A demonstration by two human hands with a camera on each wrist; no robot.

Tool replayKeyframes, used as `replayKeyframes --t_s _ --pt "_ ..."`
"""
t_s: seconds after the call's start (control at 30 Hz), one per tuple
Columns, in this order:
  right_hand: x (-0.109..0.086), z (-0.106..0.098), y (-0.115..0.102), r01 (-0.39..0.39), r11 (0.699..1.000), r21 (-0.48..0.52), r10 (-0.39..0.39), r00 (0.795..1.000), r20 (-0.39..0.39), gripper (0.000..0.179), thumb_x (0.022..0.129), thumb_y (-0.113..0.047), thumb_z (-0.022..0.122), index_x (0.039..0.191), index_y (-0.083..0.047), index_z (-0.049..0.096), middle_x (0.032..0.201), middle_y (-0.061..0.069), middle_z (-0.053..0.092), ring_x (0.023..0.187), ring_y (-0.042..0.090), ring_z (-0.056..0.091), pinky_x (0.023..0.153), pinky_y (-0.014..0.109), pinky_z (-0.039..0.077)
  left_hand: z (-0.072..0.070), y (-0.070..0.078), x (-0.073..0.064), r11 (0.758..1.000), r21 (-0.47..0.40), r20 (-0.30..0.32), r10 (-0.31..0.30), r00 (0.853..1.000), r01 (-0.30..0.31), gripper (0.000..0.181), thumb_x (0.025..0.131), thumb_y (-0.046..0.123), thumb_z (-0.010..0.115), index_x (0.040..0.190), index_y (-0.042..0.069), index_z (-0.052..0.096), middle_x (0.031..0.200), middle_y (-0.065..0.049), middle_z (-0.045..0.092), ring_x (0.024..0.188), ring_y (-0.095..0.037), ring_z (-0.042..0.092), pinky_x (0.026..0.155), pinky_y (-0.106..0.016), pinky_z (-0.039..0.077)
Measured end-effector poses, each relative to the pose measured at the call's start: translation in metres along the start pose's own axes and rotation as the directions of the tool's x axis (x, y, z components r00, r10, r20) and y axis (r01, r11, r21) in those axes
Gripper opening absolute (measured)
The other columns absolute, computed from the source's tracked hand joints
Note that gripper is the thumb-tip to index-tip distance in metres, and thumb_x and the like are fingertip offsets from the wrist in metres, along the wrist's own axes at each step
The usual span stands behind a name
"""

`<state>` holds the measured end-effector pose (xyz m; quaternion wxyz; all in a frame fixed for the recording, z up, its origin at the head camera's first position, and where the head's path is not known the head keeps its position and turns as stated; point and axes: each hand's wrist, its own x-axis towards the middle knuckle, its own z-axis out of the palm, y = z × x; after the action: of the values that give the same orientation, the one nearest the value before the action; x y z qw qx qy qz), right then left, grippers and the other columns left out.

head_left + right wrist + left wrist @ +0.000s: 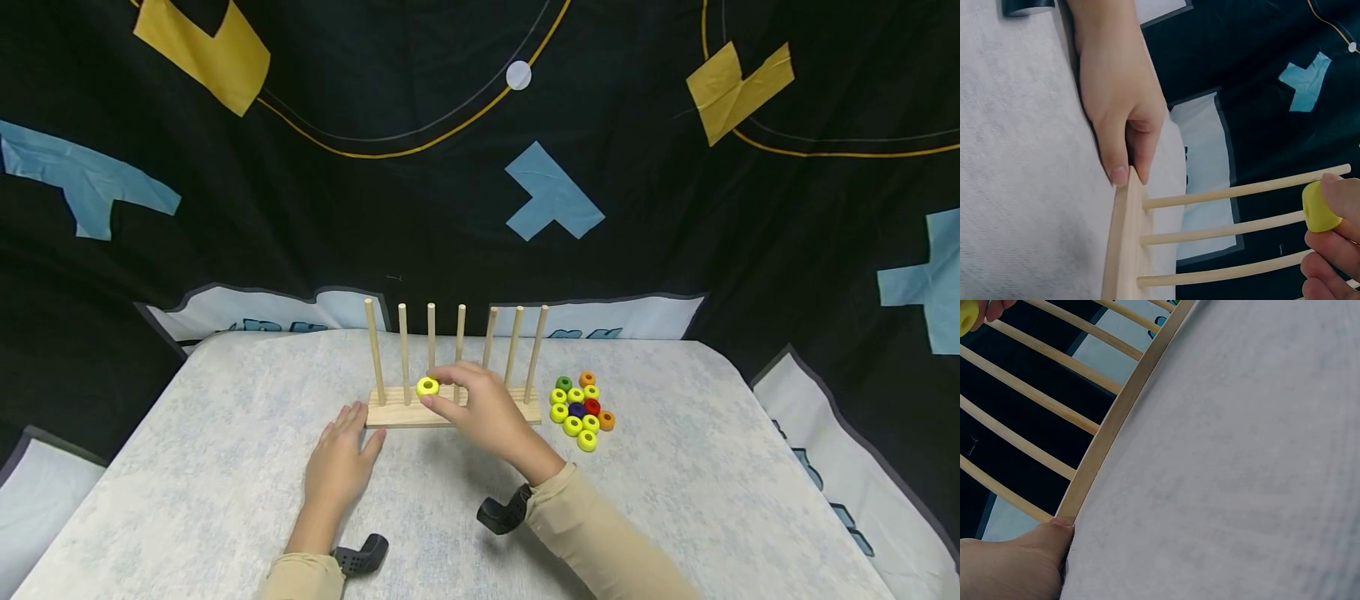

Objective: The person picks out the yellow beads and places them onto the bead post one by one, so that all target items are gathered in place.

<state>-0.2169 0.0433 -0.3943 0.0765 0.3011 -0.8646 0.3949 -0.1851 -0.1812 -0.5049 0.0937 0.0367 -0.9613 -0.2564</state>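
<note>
Table, head view: the table (225, 467) is pale and blotchy, with round far corners.
Back, head view: a black cloth (420, 242) hangs there, with yellow shapes (217, 58), blue shapes (558, 196), a curvy yellow line (375, 157) and a white dot (518, 75). White patches (352, 307) sit low down.
Stand, head view: the wooden stand (390, 414) has seven pegs (373, 354). Small rings (592, 407) lie in a bunch to its right.
Hands, head view: the left hand (337, 467) is at the stand's left end. The right hand (483, 408) pinches a yellow ring (427, 391).
Table, left wrist view: it fills the right side, pale grey. The left thumb (1054, 534) touches the stand's end.
Back, right wrist view: dark cloth and one blue shape, with the table at the left.
Fingers, right wrist view: the left thumb and a finger pinch the stand's end. The right fingers (1332, 247) grip the yellow ring up near the peg tops; I can't tell if it touches one.
</note>
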Motion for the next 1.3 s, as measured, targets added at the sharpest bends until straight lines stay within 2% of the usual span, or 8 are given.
replayKeyframes --t_s 0.2,0.37,0.7,1.0,1.1,1.3 --pt "0.011 -0.005 -0.005 0.029 1.0 0.006 -0.029 0.999 -0.016 0.037 0.092 -0.027 0.073 0.124 -0.01 0.068 0.122 0.002 0.069 0.117 0.017 0.063 0.099 0.034 0.055 0.0 0.0 0.001 1.0 -0.005 -0.004 0.002 1.0 -0.002 0.064 0.101 0.035 0.056 0.149 -0.004 0.038 0.157 -0.021 0.037 0.149 -0.037 0.029 0.125 -0.053 0.019" --pt "0.019 -0.011 -0.01 0.081 0.997 -0.005 -0.081 0.995 -0.057 0.037 0.091 -0.025 0.074 0.124 -0.01 0.068 0.121 0.003 0.069 0.116 0.017 0.065 0.1 0.034 0.055 0.001 0.0 0.002 1.0 -0.007 -0.008 -0.001 1.0 0.001 0.065 0.101 0.036 0.056 0.149 -0.004 0.038 0.157 -0.021 0.036 0.15 -0.037 0.029 0.125 -0.053 0.019" --pt "0.041 -0.028 -0.023 0.172 0.984 -0.053 -0.178 0.972 -0.153 0.037 0.093 -0.022 0.072 0.127 -0.01 0.066 0.122 0.002 0.068 0.118 0.017 0.062 0.1 0.031 0.054 -0.001 0.0 0.003 1.0 -0.003 -0.021 0.012 1.0 -0.012 0.064 0.101 0.035 0.056 0.148 -0.005 0.039 0.156 -0.022 0.038 0.148 -0.038 0.031 0.124 -0.053 0.021" --pt "0.062 -0.038 -0.031 0.2 0.973 -0.117 -0.22 0.954 -0.205 0.035 0.094 -0.024 0.07 0.127 -0.011 0.066 0.123 0.001 0.067 0.12 0.017 0.055 0.103 0.033 0.05 0.0 -0.002 0.0 1.0 -0.004 -0.014 0.016 1.0 -0.016 0.063 0.101 0.034 0.055 0.148 -0.005 0.04 0.156 -0.022 0.038 0.148 -0.039 0.031 0.124 -0.052 0.022" --pt "0.07 -0.039 -0.032 0.194 0.974 -0.12 -0.216 0.954 -0.21 0.035 0.095 -0.024 0.07 0.127 -0.011 0.066 0.124 0.002 0.067 0.121 0.018 0.055 0.103 0.035 0.049 0.0 -0.003 -0.001 1.0 -0.002 -0.011 0.017 1.0 -0.017 0.063 0.101 0.034 0.055 0.148 -0.005 0.04 0.156 -0.022 0.038 0.148 -0.039 0.031 0.124 -0.052 0.023" --pt "0.087 -0.041 -0.035 0.134 0.984 -0.116 -0.152 0.974 -0.17 0.038 0.097 -0.028 0.066 0.131 -0.013 0.063 0.129 0.001 0.065 0.124 0.017 0.053 0.106 0.036 0.047 0.001 -0.002 -0.001 1.0 -0.002 -0.012 0.017 1.0 -0.017 0.062 0.102 0.035 0.054 0.148 -0.005 0.04 0.156 -0.022 0.038 0.148 -0.038 0.031 0.124 -0.051 0.022"
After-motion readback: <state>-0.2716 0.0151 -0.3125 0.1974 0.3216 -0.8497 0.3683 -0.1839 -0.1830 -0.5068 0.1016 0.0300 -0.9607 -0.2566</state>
